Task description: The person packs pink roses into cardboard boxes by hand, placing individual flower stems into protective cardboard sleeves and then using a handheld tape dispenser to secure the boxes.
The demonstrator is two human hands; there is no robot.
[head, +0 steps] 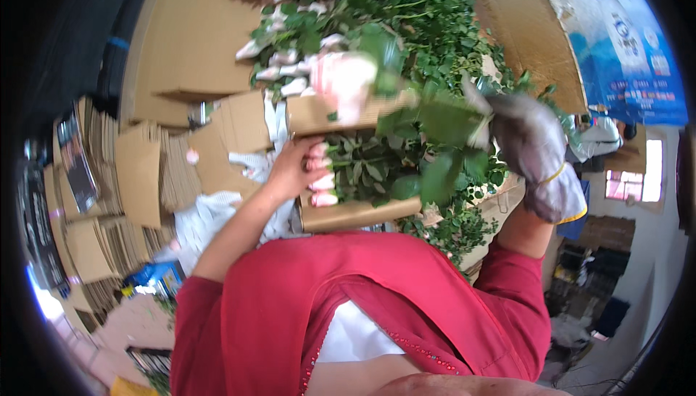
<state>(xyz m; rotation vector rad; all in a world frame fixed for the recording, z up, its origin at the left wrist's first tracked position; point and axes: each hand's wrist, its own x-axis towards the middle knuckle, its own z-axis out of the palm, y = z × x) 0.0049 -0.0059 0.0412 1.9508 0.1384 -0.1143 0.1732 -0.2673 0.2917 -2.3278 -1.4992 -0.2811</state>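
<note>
My bare left hand (296, 165) rests against several pink rosebuds (322, 181) lined up at the left end of a cardboard tray (361, 214). Their leafy stems lie to the right inside it. On the right, my gloved right hand (524, 129) is closed around the stem of a rose, its pale pink bloom (345, 78) blurred above the tray's far wall. The glove is greyish with a yellow edge, and the fingers are blurred. Beyond the tray lies a big heap of roses (424, 21), their buds pointing left.
Stacked cardboard sheets (179, 178) stand at the left. White corrugated paper strips (209, 214) lie between them and the tray. A large cardboard panel (190, 32) rises at the upper left. A blue printed box (625, 43) is at the upper right. More greenery (457, 233) hangs near my body.
</note>
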